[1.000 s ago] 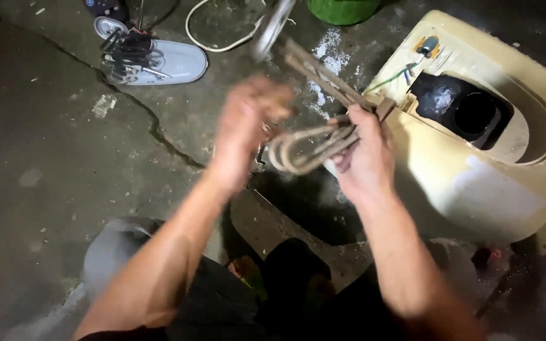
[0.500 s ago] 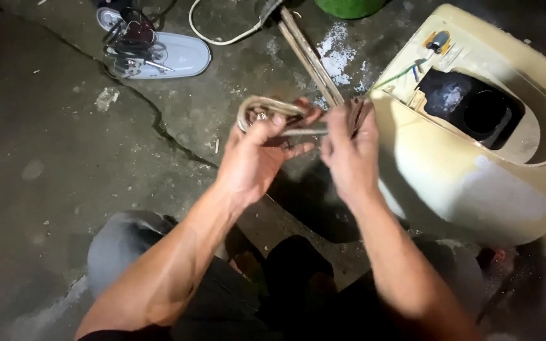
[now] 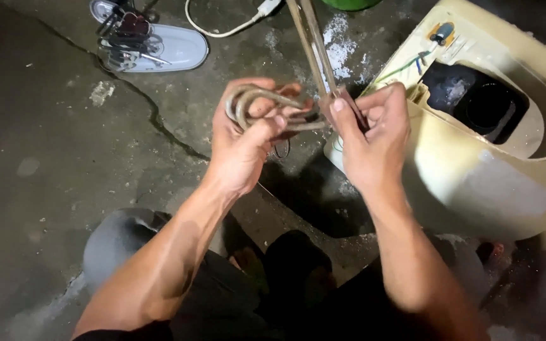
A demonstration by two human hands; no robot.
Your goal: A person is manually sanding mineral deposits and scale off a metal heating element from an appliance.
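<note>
Both hands up over the cracked concrete floor (image 3: pixel 45 189), working a bent metal heating coil (image 3: pixel 254 101). Left hand (image 3: pixel 244 142) has its fingers curled around the looped end, thumb pressed across the tubes, so the loop sticks out just past the fingertips on the left. Right hand (image 3: pixel 371 136) is closed on the other end of the coil, thumb and forefinger pinched tight on the bit where the straight rods (image 3: pixel 308 38) run up and away from the knuckles. Hands are close, nearly touching in the middle.

Just beyond the right-hand fingers is a cream plastic appliance casing (image 3: pixel 475 177) w/ a dark round opening and some coloured wires (image 3: pixel 406 68) near the top. Further out past the left fingers, a pale sandal (image 3: pixel 172 47) w/ some bits piled on it, and a white cable (image 3: pixel 222 28).
</note>
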